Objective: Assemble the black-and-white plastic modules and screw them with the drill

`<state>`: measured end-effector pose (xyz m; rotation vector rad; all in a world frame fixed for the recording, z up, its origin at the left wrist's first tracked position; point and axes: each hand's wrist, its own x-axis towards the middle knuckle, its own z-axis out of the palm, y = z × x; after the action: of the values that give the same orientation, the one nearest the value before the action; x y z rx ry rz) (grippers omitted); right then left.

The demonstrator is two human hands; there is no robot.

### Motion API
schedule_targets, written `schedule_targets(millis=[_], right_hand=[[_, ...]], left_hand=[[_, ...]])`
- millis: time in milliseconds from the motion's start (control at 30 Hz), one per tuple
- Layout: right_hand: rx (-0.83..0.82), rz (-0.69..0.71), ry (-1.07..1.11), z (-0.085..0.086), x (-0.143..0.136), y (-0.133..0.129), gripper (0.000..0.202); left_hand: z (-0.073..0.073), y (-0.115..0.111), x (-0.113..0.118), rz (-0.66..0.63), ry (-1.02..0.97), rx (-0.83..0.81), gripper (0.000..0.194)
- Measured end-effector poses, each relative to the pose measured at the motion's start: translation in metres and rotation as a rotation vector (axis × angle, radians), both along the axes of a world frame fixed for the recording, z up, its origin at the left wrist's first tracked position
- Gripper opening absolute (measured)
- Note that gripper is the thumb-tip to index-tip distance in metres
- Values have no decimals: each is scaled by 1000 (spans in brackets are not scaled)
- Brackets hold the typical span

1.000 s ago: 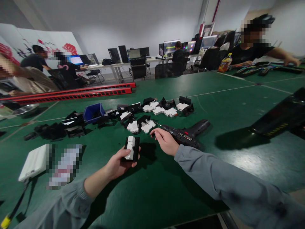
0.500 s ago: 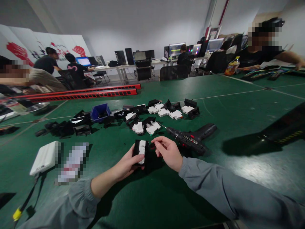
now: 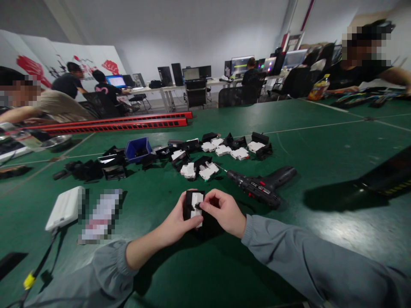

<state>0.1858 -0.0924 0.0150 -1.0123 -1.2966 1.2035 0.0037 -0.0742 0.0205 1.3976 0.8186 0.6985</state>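
My left hand (image 3: 180, 220) is closed around a black plastic housing (image 3: 189, 201) with a white module (image 3: 198, 199), shaped like a circuit breaker, set in it. The thumb lies across the lower end of the white module. My right hand (image 3: 226, 212) pinches a small black piece (image 3: 198, 206) between thumb and fingertips, against the middle of the white face. Fingers partly hide the piece. Beyond my right hand lies a black cordless screwdriver (image 3: 260, 186), its bit pointing at a group of similar white modules (image 3: 208, 170) and black housings.
A blue bin (image 3: 138, 150) stands among black plastic parts (image 3: 85, 169). White power bank (image 3: 65, 207) and blurred phone-shaped object (image 3: 102, 216) lie at left. Red slotted rails (image 3: 144, 124) run along the far left. A dark device (image 3: 385, 175) is at right. Other people work around the table.
My right hand has moved left and down, bringing the small black piece from beside the housing onto the white module. The left hand's thumb has shifted lower on the module.
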Motion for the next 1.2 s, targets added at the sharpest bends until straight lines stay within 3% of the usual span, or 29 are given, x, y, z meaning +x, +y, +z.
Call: schedule_targets(millis=[133,433,700,967,1067,1200], right_hand=[[-34,35,30,1,0,-2,26],[-57,60,9,1,0,-2,27],[307,-40,-391,11,8,-10,18],[386,-2,-496,11,10,-11,21],[410,17,-518,12,11,-10,22],[444,-56,-605,10,21,2,25]], left_hand=[[4,-1,0,3,17,63,70],[4,-1,1,13,-4,-67,70],[8,-4,1,-7,2,38,68],[10,-5,-1,-17,-33,38,69],[6,-2,-4,6,-103,-82,68],[5,9,-7,0,-327,-423,51]])
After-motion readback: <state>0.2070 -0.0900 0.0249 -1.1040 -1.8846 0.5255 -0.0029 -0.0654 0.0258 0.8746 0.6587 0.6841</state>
